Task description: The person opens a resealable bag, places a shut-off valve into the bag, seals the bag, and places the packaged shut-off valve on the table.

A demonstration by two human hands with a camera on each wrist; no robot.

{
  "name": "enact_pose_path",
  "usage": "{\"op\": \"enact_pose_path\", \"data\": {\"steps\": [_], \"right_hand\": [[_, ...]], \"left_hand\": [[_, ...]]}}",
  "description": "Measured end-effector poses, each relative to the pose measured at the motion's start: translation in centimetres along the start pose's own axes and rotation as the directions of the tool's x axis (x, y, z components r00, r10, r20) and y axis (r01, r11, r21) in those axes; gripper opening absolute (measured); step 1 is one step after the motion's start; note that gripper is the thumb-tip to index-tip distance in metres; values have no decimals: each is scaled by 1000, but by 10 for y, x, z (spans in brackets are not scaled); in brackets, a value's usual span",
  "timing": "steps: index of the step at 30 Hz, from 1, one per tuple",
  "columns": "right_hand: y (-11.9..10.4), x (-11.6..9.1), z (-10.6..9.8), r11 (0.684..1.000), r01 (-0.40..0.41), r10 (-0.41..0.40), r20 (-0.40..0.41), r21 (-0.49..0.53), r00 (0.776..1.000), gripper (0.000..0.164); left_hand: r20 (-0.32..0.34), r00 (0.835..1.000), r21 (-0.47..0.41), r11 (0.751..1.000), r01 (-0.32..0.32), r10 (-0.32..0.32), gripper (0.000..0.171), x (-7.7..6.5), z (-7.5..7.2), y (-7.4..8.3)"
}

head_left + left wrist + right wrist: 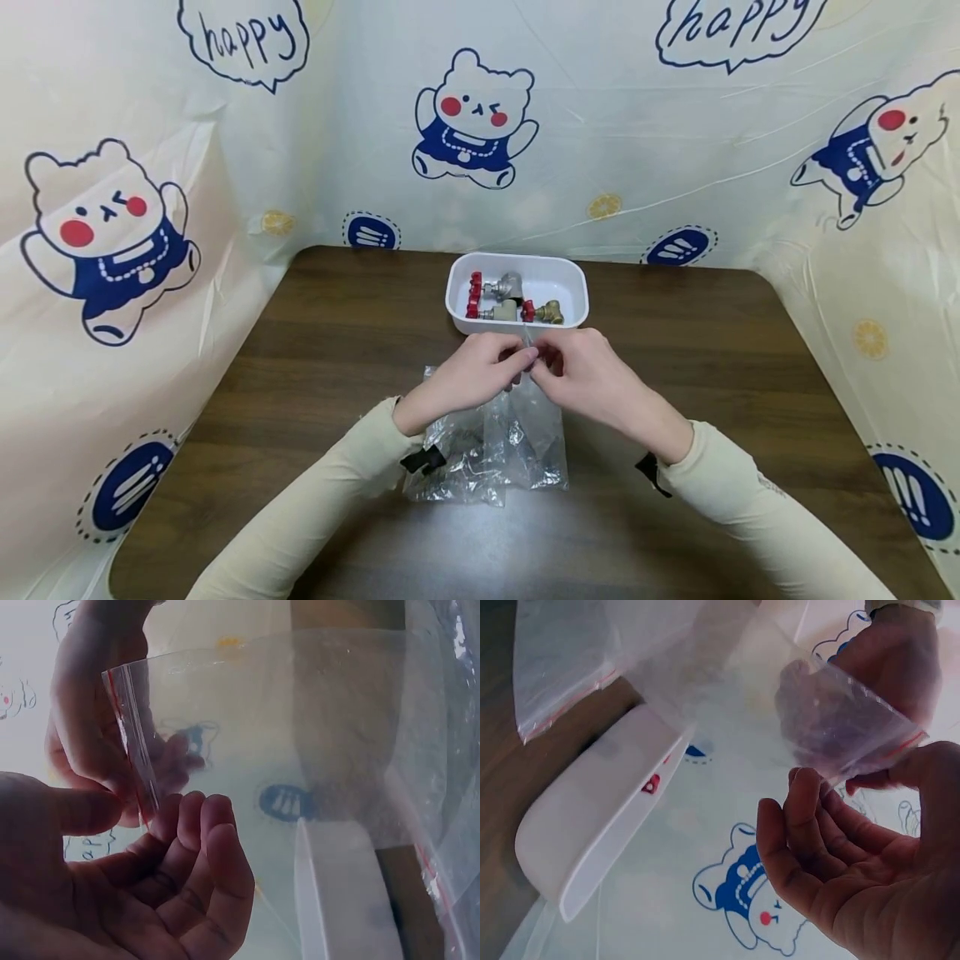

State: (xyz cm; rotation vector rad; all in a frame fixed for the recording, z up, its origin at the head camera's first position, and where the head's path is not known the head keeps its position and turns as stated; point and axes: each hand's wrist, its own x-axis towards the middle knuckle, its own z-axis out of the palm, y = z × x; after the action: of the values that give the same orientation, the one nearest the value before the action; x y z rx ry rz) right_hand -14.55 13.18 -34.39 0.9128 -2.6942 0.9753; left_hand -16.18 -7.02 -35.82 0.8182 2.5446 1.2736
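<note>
Both hands meet at the top edge of a clear zip-lock bag (232, 712), which has a red line along its seal. My left hand (472, 371) pinches that edge between thumb and fingers. From the other side my right hand (588, 371) pinches the same edge, close to the left fingertips. In the right wrist view, the held bag (855, 724) hangs across the left hand, which shows through the film. Below the hands, more clear plastic bags (465, 467) lie crumpled on the brown table (345, 325).
Just beyond the hands stands a white tray (573, 287). Inside it lie a grey metal valve (510, 286), a beige valve (504, 311) and a brass valve (551, 312), with red handwheels. A printed curtain (600, 125) encloses the table's back and sides.
</note>
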Motion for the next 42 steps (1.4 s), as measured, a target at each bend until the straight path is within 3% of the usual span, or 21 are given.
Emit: {"op": "enact_pose_path", "data": {"steps": [8, 14, 21, 26, 37, 42], "right_hand": [[-1, 0, 9, 995, -27, 31, -43, 100, 999, 6], [2, 1, 9, 982, -87, 97, -49, 170, 994, 5], [4, 2, 9, 985, -95, 104, -58, 144, 993, 1], [6, 3, 9, 986, -99, 108, -62, 133, 992, 8], [6, 4, 9, 986, -109, 118, -63, 128, 991, 1], [6, 4, 9, 986, -116, 125, -63, 121, 990, 6]], "left_hand": [[50, 994, -144, 984, 104, -98, 34, 0, -5, -4], [55, 993, -163, 980, 111, -103, 30, 2, -9, -3], [40, 995, -124, 988, 96, -91, 26, 3, -10, -5], [28, 996, -97, 992, 86, -84, 28, 3, -10, -4], [-35, 997, 28, 997, 69, -68, 31, 3, -10, -3], [-61, 997, 74, 996, 50, -46, 32, 4, -9, -3]]}}
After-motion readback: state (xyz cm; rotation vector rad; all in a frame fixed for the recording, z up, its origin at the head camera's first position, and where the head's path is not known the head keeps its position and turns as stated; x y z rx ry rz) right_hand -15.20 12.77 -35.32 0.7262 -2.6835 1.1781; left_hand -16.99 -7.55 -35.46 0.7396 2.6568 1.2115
